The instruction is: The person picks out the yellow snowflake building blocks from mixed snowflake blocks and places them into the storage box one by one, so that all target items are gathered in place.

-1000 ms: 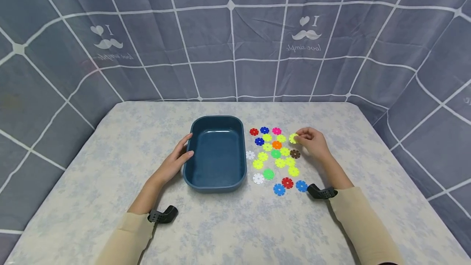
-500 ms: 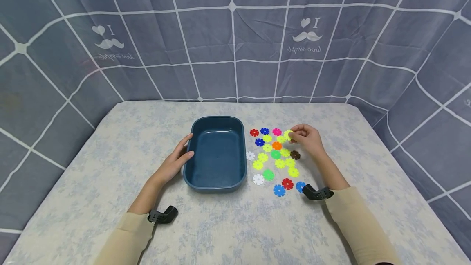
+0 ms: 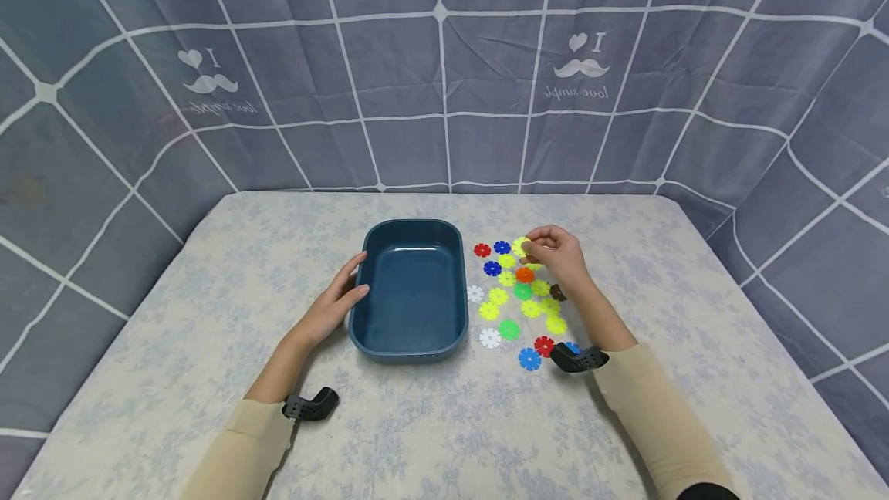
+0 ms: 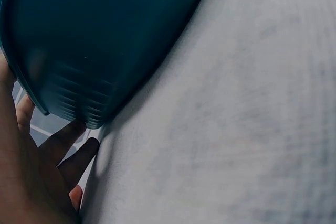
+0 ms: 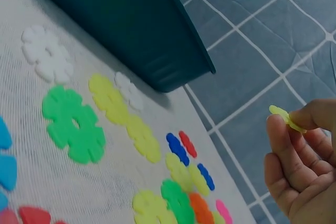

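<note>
My right hand [image 3: 561, 257] pinches a yellow snowflake building disc [image 3: 519, 246] between thumb and fingertips, above the far part of the disc group. In the right wrist view this disc [image 5: 283, 115] appears edge-on, raised off the tablecloth. My left hand [image 3: 333, 301] lies against the left side of a dark blue plastic bin [image 3: 410, 355], with thumb and a fingertip at its rim. From the left wrist view, the fingers [image 4: 65, 141] touch the bin's outer wall. Nothing lies inside the bin. The right hand partly hides a yellow disc below it.
Right of the bin lie several loose discs, among them an orange disc [image 3: 524, 275], a green disc [image 3: 509, 329], a white disc [image 3: 489, 338], and a light blue disc [image 3: 529, 359]. A grey checked curtain [image 3: 389, 76] hangs behind the cloth-covered table [image 3: 430, 438].
The right hand has carried the yellow disc leftward and slightly away from me, from the right edge of the group toward the bin. The left hand stays at the bin.
</note>
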Motion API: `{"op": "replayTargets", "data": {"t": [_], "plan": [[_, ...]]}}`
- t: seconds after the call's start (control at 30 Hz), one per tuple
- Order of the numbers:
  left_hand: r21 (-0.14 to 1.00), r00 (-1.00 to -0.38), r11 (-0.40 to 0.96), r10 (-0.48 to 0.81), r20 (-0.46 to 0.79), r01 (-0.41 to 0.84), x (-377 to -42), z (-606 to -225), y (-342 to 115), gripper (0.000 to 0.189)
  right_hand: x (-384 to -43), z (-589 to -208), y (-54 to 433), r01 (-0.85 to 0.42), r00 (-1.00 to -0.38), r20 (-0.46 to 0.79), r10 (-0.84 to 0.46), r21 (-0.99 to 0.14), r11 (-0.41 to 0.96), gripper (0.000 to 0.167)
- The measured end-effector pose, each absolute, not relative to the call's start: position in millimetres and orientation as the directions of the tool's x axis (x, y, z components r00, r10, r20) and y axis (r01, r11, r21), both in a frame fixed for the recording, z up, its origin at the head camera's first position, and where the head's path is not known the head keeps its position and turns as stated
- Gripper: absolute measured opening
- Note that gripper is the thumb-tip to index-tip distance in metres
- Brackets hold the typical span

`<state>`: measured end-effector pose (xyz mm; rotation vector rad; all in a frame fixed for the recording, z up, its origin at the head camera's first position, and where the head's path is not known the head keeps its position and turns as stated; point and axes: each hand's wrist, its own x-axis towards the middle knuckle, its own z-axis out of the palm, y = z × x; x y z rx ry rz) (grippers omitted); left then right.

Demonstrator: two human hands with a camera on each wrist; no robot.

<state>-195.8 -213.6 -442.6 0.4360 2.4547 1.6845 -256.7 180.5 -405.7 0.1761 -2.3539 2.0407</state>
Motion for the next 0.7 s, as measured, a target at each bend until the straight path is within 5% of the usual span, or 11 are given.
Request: {"op": "replayTargets", "data": {"t": [0.7], "plan": [[0.931,-0.948,0.328,0.313,0.053,0.16,-195,-442,-213,0.061,-259,-403,139,-0.098,-0.987,0.092,-0.134,-0.994,0.043,0.018]]}}
